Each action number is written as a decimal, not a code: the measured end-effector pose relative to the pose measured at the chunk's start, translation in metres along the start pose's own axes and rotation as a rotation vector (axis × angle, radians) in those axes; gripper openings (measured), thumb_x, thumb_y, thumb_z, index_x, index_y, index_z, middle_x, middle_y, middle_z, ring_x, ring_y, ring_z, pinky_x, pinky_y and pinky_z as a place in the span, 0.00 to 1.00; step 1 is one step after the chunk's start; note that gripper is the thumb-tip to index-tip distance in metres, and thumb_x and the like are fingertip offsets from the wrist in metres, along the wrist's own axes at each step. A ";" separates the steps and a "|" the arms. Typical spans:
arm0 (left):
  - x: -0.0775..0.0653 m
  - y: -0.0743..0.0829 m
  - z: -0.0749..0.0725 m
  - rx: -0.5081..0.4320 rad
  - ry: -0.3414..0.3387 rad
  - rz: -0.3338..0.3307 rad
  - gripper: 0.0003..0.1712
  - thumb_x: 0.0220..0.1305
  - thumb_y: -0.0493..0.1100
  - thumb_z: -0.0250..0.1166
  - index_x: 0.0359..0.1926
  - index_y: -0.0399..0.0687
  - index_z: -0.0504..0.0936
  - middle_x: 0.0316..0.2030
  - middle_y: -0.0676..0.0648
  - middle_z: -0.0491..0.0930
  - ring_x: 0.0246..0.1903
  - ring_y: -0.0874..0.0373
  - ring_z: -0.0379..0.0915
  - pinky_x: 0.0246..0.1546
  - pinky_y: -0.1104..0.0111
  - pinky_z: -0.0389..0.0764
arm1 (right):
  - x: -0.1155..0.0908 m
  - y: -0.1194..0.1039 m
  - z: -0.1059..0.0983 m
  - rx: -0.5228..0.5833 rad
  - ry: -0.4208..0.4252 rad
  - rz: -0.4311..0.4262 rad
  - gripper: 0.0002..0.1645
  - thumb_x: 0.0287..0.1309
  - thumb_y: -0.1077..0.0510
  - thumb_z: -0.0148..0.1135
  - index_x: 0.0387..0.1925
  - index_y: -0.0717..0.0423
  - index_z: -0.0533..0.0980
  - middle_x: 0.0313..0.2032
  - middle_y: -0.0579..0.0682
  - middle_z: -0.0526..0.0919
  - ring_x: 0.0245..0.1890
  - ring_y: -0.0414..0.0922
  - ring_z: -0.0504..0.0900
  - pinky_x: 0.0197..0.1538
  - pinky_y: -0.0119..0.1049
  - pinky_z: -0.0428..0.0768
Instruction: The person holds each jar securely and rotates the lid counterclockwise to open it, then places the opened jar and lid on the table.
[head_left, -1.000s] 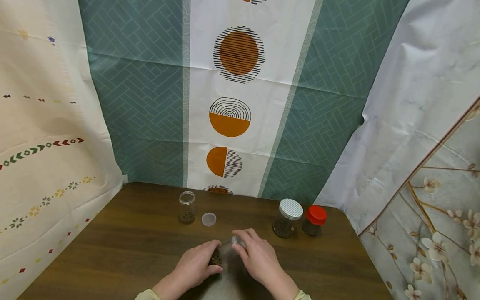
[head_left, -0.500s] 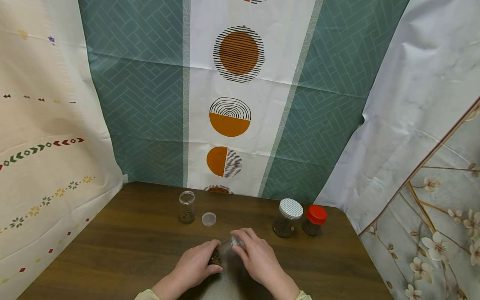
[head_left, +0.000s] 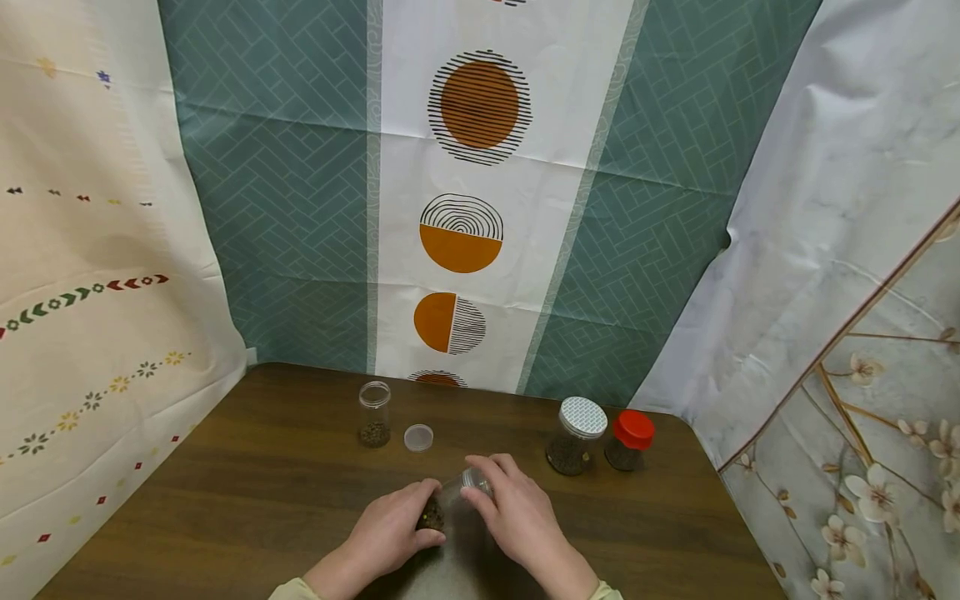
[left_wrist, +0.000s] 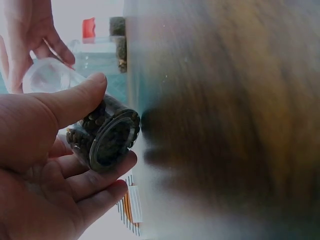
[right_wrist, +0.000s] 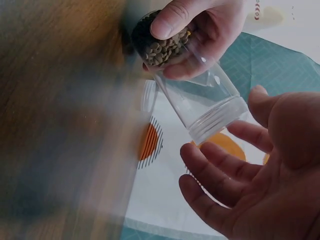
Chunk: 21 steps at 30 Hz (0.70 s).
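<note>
A clear jar (head_left: 452, 490) with dark seed-like pieces in its bottom lies tilted between both hands, close over the table. My left hand (head_left: 395, 522) grips its filled base, thumb on one side and fingers on the other. At the upper end sits a clear ridged lid (right_wrist: 217, 120). My right hand (head_left: 517, 508) curves its thumb and fingers round this lid, the fingertips right at its edge in the right wrist view. Through the jar wall the brown pieces (right_wrist: 167, 47) show heaped at the base.
Behind the hands stands a jar without a lid (head_left: 374, 415), partly filled, with a translucent lid (head_left: 417, 437) lying beside it. To the right are a white-lidded jar (head_left: 573, 437) and a red-lidded jar (head_left: 628, 440). Patterned cloths (head_left: 300, 208) hang behind the brown table (head_left: 225, 483).
The fingers of my right hand shift slightly round the lid. My left hand and the jar stay nearly in place.
</note>
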<state>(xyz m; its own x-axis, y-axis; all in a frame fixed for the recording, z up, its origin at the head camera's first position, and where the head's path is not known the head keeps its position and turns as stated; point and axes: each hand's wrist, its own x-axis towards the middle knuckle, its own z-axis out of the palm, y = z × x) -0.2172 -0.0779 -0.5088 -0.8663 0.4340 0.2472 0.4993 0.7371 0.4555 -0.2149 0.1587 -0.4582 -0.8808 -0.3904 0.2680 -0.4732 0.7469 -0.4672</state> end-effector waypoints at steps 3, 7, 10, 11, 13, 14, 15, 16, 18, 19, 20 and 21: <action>-0.001 0.000 0.000 0.004 0.006 0.007 0.32 0.62 0.52 0.85 0.59 0.46 0.81 0.50 0.49 0.88 0.46 0.51 0.86 0.40 0.55 0.85 | 0.000 0.000 0.000 -0.027 0.014 0.022 0.27 0.80 0.38 0.62 0.72 0.41 0.80 0.54 0.47 0.83 0.36 0.37 0.81 0.37 0.47 0.80; -0.001 0.001 0.001 0.008 0.012 0.011 0.32 0.61 0.52 0.85 0.59 0.46 0.81 0.50 0.48 0.88 0.46 0.51 0.86 0.40 0.54 0.85 | 0.000 0.000 0.000 -0.039 -0.001 0.029 0.27 0.81 0.38 0.60 0.72 0.41 0.80 0.55 0.48 0.83 0.33 0.36 0.79 0.38 0.50 0.81; 0.000 0.001 0.000 0.001 0.004 0.001 0.32 0.62 0.52 0.85 0.59 0.46 0.81 0.51 0.48 0.88 0.46 0.51 0.86 0.41 0.54 0.85 | 0.000 0.000 0.001 -0.038 -0.006 0.023 0.26 0.82 0.40 0.60 0.72 0.42 0.79 0.56 0.49 0.84 0.35 0.38 0.82 0.43 0.57 0.83; 0.000 0.001 0.000 -0.003 0.000 -0.003 0.32 0.62 0.52 0.85 0.59 0.45 0.81 0.51 0.48 0.88 0.46 0.51 0.86 0.41 0.54 0.85 | 0.000 0.000 0.001 -0.037 -0.007 0.019 0.26 0.82 0.40 0.61 0.72 0.42 0.79 0.57 0.49 0.84 0.36 0.39 0.83 0.45 0.59 0.84; 0.001 0.001 0.000 -0.009 -0.005 -0.010 0.32 0.62 0.52 0.85 0.59 0.45 0.81 0.51 0.48 0.87 0.46 0.52 0.86 0.41 0.54 0.85 | 0.000 -0.001 0.001 -0.035 -0.009 0.011 0.25 0.82 0.42 0.61 0.72 0.42 0.79 0.57 0.49 0.84 0.38 0.41 0.85 0.50 0.63 0.84; 0.001 0.001 0.000 -0.011 -0.006 -0.012 0.32 0.62 0.52 0.85 0.59 0.46 0.81 0.51 0.49 0.87 0.46 0.52 0.86 0.41 0.54 0.85 | 0.000 -0.001 0.000 -0.034 -0.012 0.008 0.25 0.82 0.42 0.61 0.72 0.42 0.79 0.58 0.50 0.84 0.40 0.42 0.86 0.52 0.65 0.83; 0.001 0.000 0.000 -0.011 -0.005 -0.011 0.32 0.62 0.52 0.85 0.59 0.46 0.81 0.51 0.49 0.87 0.45 0.52 0.86 0.40 0.54 0.85 | 0.000 -0.001 0.000 -0.033 -0.015 0.006 0.25 0.82 0.42 0.61 0.72 0.42 0.79 0.58 0.50 0.83 0.42 0.44 0.87 0.53 0.66 0.83; 0.001 0.000 0.001 -0.010 -0.004 -0.010 0.32 0.62 0.52 0.85 0.59 0.46 0.81 0.51 0.49 0.87 0.45 0.52 0.86 0.40 0.54 0.85 | 0.000 -0.001 0.000 -0.030 -0.019 0.004 0.25 0.82 0.43 0.62 0.72 0.42 0.79 0.59 0.50 0.83 0.43 0.45 0.87 0.54 0.67 0.83; 0.001 -0.001 0.001 -0.008 -0.001 -0.006 0.32 0.62 0.52 0.85 0.59 0.46 0.81 0.50 0.49 0.87 0.45 0.52 0.85 0.40 0.54 0.84 | 0.000 -0.001 0.000 -0.030 -0.027 0.002 0.25 0.82 0.44 0.62 0.73 0.42 0.79 0.59 0.50 0.83 0.45 0.46 0.88 0.55 0.68 0.82; 0.001 -0.001 0.001 -0.008 -0.001 -0.005 0.32 0.62 0.52 0.85 0.59 0.46 0.81 0.50 0.49 0.87 0.45 0.52 0.85 0.40 0.54 0.84 | 0.000 -0.001 0.000 -0.030 -0.029 0.000 0.24 0.82 0.44 0.62 0.73 0.42 0.78 0.59 0.50 0.83 0.45 0.47 0.88 0.55 0.68 0.82; 0.001 -0.001 0.001 -0.008 -0.002 -0.005 0.32 0.62 0.52 0.85 0.59 0.46 0.81 0.50 0.49 0.87 0.45 0.52 0.86 0.40 0.54 0.84 | 0.000 -0.001 0.000 -0.031 -0.030 -0.004 0.24 0.82 0.44 0.62 0.73 0.42 0.78 0.59 0.50 0.83 0.45 0.46 0.88 0.55 0.67 0.82; 0.002 -0.001 0.001 -0.009 -0.003 -0.005 0.31 0.62 0.52 0.84 0.59 0.46 0.81 0.50 0.49 0.87 0.45 0.52 0.86 0.39 0.54 0.84 | 0.000 -0.001 0.000 -0.034 -0.030 -0.009 0.24 0.82 0.45 0.62 0.73 0.42 0.78 0.59 0.50 0.83 0.45 0.46 0.88 0.55 0.66 0.82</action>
<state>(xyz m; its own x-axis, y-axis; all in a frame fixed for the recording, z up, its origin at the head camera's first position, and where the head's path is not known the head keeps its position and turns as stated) -0.2190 -0.0774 -0.5097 -0.8689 0.4315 0.2426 0.4945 0.7346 0.4645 -0.2148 0.1583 -0.4577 -0.8766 -0.4133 0.2463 -0.4811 0.7608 -0.4356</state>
